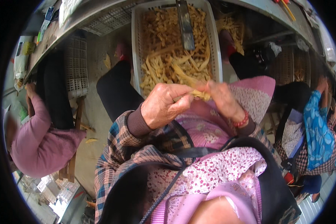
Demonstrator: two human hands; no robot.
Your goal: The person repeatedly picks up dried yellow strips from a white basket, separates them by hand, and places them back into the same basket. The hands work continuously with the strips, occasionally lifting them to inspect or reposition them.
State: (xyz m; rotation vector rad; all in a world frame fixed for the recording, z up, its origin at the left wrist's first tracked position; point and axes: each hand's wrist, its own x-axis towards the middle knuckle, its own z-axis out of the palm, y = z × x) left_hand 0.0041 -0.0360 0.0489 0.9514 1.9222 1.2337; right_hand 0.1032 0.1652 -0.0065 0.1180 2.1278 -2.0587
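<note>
My left hand (166,105) pinches a yellow strip (203,95) of pliable material between thumb and forefinger, and the piece looks folded or knotted. My right hand (224,99), motion-blurred and with a red bead bracelet at the wrist, has its fingertips on the strip's other side; its exact hold is partly hidden. Both hands are above my lap, at the near end of a white plastic crate (217,58). Inside the crate lie many small knotted yellow pieces (162,29) and some longer loose strips (204,57). A dark flat bar (186,28) lies lengthwise over the crate's far part.
A long table edge (106,12) curves across the far side. Another crate (77,64) stands at left, near a seated person in a mauve top (42,140). More people sit at right, one with a blue patterned sleeve (319,134). Strips (232,28) lie beyond my right foot.
</note>
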